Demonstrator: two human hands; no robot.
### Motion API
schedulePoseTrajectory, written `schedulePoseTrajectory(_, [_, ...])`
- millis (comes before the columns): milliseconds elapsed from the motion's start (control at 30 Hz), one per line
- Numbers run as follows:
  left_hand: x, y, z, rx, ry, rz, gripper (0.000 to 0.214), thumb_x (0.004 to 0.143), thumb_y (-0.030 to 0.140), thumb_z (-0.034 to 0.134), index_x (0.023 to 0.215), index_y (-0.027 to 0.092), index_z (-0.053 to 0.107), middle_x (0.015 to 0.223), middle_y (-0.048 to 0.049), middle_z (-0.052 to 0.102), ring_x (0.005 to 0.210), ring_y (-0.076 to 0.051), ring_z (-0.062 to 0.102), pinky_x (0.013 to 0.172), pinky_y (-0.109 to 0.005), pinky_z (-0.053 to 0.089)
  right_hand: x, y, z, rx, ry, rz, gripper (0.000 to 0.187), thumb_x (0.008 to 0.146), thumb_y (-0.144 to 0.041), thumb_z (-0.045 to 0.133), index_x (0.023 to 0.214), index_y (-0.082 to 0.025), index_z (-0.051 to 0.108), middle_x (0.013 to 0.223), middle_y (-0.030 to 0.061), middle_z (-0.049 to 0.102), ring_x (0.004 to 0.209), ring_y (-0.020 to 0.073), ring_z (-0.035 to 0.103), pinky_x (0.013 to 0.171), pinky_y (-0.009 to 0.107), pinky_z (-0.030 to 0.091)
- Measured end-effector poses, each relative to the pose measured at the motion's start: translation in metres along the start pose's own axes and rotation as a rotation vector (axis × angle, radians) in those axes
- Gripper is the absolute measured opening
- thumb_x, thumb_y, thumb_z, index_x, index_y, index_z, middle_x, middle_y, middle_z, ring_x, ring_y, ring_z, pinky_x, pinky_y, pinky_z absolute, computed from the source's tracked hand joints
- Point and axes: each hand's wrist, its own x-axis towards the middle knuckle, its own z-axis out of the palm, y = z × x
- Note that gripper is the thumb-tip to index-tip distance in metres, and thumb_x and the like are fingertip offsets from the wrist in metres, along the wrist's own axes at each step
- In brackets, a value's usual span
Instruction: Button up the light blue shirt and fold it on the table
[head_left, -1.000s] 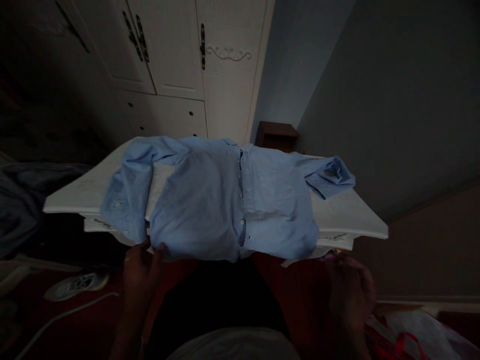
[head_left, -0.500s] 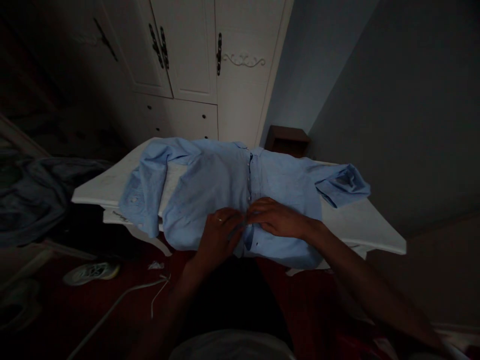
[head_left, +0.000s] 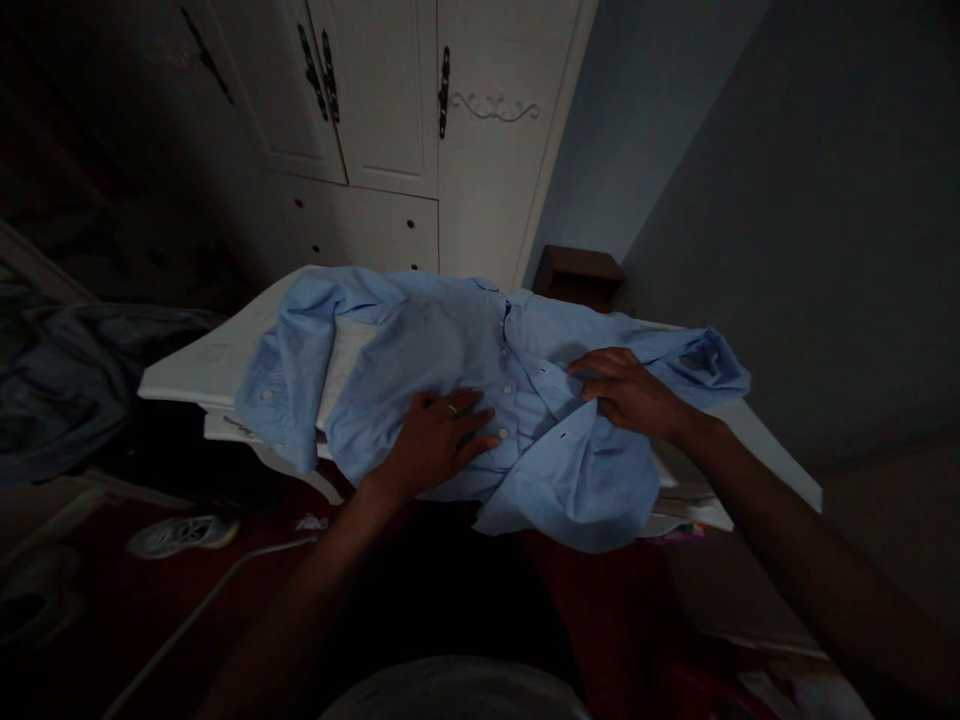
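A light blue button-up shirt lies face up on a white table, its collar at the far side and its sleeves bent out to both sides. The right front panel is folded back, so a row of white buttons shows down the middle. My left hand, with a ring on one finger, rests on the left panel beside the buttons, fingers apart. With bent fingers, my right hand grips the edge of the folded-back panel. Its fingertips are partly hidden by the hand and cloth.
The white table has curved legs. Behind it stand a white wardrobe and a small brown box-shaped cabinet. On the red floor are a shoe and a pale cord. Dark grey cloth hangs at the left.
Both hands were together at the shirt's middle. My right hand has moved right, pulling the front panel open and uncovering the buttons. My left hand has spread out on the left panel.
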Motion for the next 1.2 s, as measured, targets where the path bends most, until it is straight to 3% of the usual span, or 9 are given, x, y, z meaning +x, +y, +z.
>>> schedulePoseTrajectory(133, [0.007, -0.013, -0.003, 0.025, -0.077, 0.032, 0.06, 0.094, 0.065, 0.039, 0.134, 0.025, 0.057, 0.148, -0.0118, 0.049, 0.137, -0.029, 0.044, 0.108, -0.05, 0.029, -0.004, -0.001, -0.004, 0.011, 0.037, 0.022, 0.029, 0.075, 0.001, 0.05, 0.081, -0.021, 0.068, 0.123, 0.0067, 0.065, 0.118, 0.0285, 0.054, 0.097, 0.05, 0.04])
schedulePoseTrajectory(233, [0.014, -0.022, -0.006, 0.028, -0.147, 0.072, 0.068, 0.089, 0.07, 0.041, 0.138, 0.026, 0.053, 0.151, -0.012, 0.044, 0.139, -0.029, 0.04, 0.11, -0.049, 0.026, -0.002, -0.021, -0.011, -0.01, 0.08, 0.043, 0.034, 0.081, 0.0, 0.047, 0.099, -0.021, 0.068, 0.13, 0.0099, 0.061, 0.122, 0.0288, 0.052, 0.097, 0.051, 0.042])
schedulePoseTrajectory(367, [0.027, -0.029, -0.012, 0.021, -0.235, 0.124, 0.074, 0.087, 0.071, 0.045, 0.144, 0.024, 0.046, 0.155, -0.0137, 0.037, 0.142, -0.031, 0.035, 0.111, -0.05, 0.022, 0.007, -0.086, -0.017, -0.046, 0.101, -0.062, 0.039, 0.09, -0.003, 0.043, 0.124, -0.016, 0.059, 0.134, 0.0148, 0.058, 0.127, 0.0275, 0.05, 0.098, 0.048, 0.044])
schedulePoseTrajectory(500, [0.039, -0.038, -0.015, 0.024, -0.326, 0.171, 0.075, 0.087, 0.07, 0.047, 0.147, 0.026, 0.041, 0.158, -0.0142, 0.032, 0.143, -0.032, 0.033, 0.111, -0.051, 0.018, 0.018, -0.163, 0.007, -0.062, -0.01, -0.331, 0.037, 0.096, -0.011, 0.047, 0.132, -0.022, 0.054, 0.14, 0.0074, 0.056, 0.132, 0.0237, 0.046, 0.106, 0.044, 0.04])
schedulePoseTrajectory(600, [0.042, -0.046, -0.012, 0.009, -0.337, 0.215, 0.076, 0.086, 0.071, 0.047, 0.149, 0.028, 0.038, 0.158, -0.0135, 0.03, 0.144, -0.031, 0.031, 0.111, -0.049, 0.017, 0.022, -0.194, 0.042, -0.16, -0.052, -0.207, 0.036, 0.094, -0.008, 0.051, 0.129, -0.017, 0.056, 0.121, 0.0112, 0.066, 0.114, 0.0237, 0.058, 0.093, 0.04, 0.048])
schedulePoseTrajectory(700, [0.04, -0.051, -0.009, -0.005, -0.307, 0.237, 0.075, 0.087, 0.07, 0.045, 0.149, 0.029, 0.036, 0.158, -0.0129, 0.031, 0.144, -0.03, 0.032, 0.111, -0.048, 0.017, 0.018, -0.201, 0.068, -0.255, -0.169, -0.004, 0.018, 0.089, -0.006, 0.057, 0.101, -0.013, 0.068, 0.084, 0.0099, 0.067, 0.085, 0.0239, 0.061, 0.074, 0.038, 0.05])
schedulePoseTrajectory(833, [0.038, -0.052, -0.005, -0.028, -0.267, 0.247, 0.073, 0.088, 0.07, 0.045, 0.148, 0.028, 0.039, 0.157, -0.0129, 0.034, 0.143, -0.03, 0.034, 0.11, -0.048, 0.018, 0.0, -0.19, 0.066, -0.294, -0.211, 0.011, 0.018, 0.087, -0.008, 0.06, 0.073, -0.017, 0.067, 0.074, 0.0091, 0.063, 0.08, 0.0258, 0.058, 0.068, 0.04, 0.047])
schedulePoseTrajectory(1033, [0.038, -0.054, -0.004, -0.042, -0.253, 0.242, 0.074, 0.087, 0.071, 0.045, 0.146, 0.028, 0.042, 0.157, -0.0125, 0.035, 0.142, -0.03, 0.036, 0.11, -0.048, 0.017, -0.028, -0.165, 0.025, -0.206, -0.19, 0.003, 0.015, 0.09, -0.008, 0.056, 0.088, -0.016, 0.067, 0.087, 0.0084, 0.063, 0.084, 0.0224, 0.057, 0.073, 0.036, 0.044])
schedulePoseTrajectory(1200, [0.038, -0.053, -0.004, -0.048, -0.238, 0.252, 0.073, 0.087, 0.07, 0.046, 0.146, 0.028, 0.042, 0.156, -0.0124, 0.036, 0.141, -0.03, 0.037, 0.11, -0.047, 0.018, -0.031, -0.167, 0.014, -0.038, -0.284, -0.041, 0.019, 0.089, -0.007, 0.058, 0.103, -0.018, 0.066, 0.097, 0.0078, 0.066, 0.092, 0.0221, 0.06, 0.081, 0.037, 0.047])
